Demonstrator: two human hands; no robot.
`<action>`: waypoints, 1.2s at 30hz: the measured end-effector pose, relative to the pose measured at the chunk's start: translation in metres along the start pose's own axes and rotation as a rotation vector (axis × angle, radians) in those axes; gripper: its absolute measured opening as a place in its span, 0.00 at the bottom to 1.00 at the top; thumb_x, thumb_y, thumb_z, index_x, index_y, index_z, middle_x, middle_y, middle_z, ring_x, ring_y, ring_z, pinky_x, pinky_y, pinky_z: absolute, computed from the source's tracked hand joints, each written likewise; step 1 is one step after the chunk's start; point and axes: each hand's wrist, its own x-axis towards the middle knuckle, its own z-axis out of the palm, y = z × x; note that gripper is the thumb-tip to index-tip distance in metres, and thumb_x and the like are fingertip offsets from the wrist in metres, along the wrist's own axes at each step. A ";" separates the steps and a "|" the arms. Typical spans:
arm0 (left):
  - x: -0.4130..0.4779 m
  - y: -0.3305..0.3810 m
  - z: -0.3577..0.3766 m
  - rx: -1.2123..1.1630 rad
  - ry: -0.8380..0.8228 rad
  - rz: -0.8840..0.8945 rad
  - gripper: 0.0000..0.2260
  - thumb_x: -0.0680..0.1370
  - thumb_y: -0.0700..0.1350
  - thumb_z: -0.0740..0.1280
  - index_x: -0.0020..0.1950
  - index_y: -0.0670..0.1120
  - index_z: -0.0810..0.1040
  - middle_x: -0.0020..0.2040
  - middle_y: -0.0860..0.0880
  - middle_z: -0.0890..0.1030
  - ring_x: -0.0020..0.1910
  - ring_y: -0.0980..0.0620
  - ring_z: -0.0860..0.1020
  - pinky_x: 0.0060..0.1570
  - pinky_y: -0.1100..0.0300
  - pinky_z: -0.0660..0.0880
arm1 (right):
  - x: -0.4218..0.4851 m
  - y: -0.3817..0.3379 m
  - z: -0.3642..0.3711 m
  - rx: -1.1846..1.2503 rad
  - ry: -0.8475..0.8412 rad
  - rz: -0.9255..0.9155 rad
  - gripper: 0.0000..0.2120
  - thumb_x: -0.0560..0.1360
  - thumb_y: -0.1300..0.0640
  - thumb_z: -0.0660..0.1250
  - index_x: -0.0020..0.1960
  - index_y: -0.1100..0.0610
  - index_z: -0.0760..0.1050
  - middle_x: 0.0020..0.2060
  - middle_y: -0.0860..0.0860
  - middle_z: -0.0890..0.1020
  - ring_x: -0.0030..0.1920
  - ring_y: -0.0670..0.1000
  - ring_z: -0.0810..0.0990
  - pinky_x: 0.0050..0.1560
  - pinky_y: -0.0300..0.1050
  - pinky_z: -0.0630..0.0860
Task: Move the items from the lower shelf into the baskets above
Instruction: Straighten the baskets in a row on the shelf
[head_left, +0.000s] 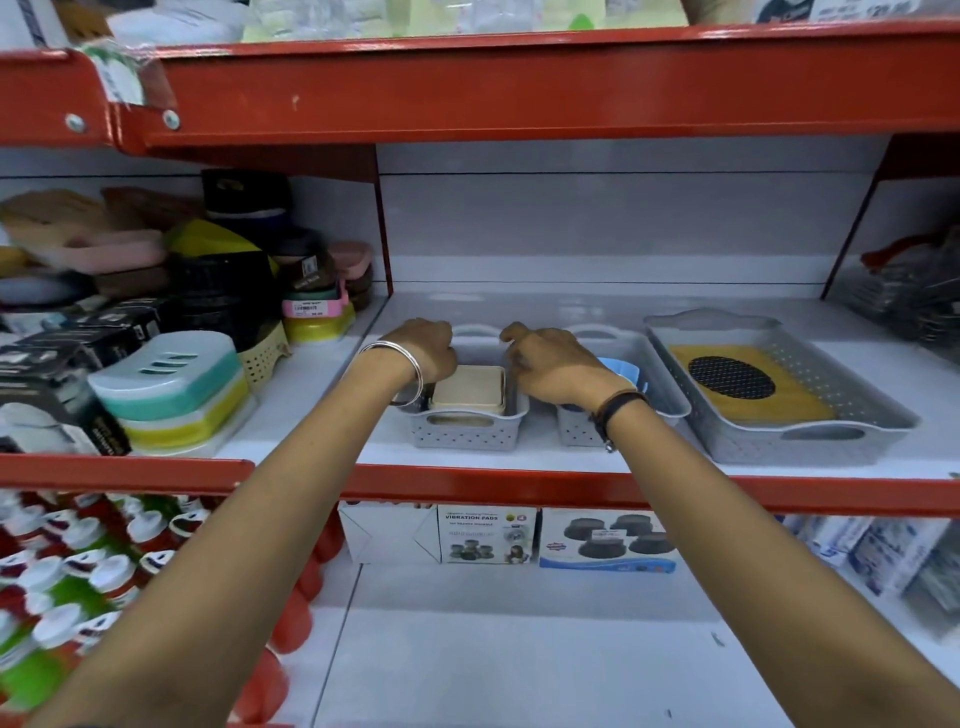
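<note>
With fingers hidden: both hands over basket (467, 431) | grip unclear

Legible text: "VIBRATION PADS" is showing on the white box (485, 535) standing under the red shelf edge (571, 488). Smaller print beneath it is blurring out. Pink price label (310, 308), left of the baskets: digits unreadable.

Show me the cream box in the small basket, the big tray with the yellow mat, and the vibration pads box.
cream box (469, 385): head view, middle of its lid.
big tray (800, 447): head view, perforated front wall.
vibration pads box (485, 535): head view, printed front face.
</note>
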 end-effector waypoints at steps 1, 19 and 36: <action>-0.001 0.002 0.000 0.013 -0.023 -0.013 0.15 0.80 0.43 0.56 0.64 0.38 0.71 0.63 0.37 0.75 0.61 0.39 0.74 0.57 0.53 0.72 | 0.003 -0.002 0.002 -0.044 -0.082 0.011 0.27 0.74 0.54 0.62 0.72 0.56 0.60 0.64 0.59 0.76 0.67 0.61 0.70 0.69 0.52 0.64; -0.023 0.007 -0.002 -0.114 0.026 0.075 0.14 0.79 0.45 0.58 0.62 0.41 0.73 0.59 0.40 0.78 0.56 0.42 0.76 0.52 0.55 0.72 | -0.030 0.013 -0.020 0.110 0.013 0.028 0.37 0.70 0.41 0.68 0.73 0.54 0.59 0.71 0.53 0.69 0.69 0.56 0.69 0.69 0.54 0.67; -0.084 0.016 -0.010 -0.110 -0.442 0.159 0.14 0.80 0.40 0.56 0.61 0.41 0.77 0.58 0.42 0.79 0.53 0.47 0.75 0.62 0.53 0.72 | -0.118 0.048 -0.044 -0.035 -0.214 0.133 0.12 0.76 0.50 0.66 0.55 0.53 0.81 0.55 0.53 0.84 0.54 0.54 0.79 0.58 0.49 0.75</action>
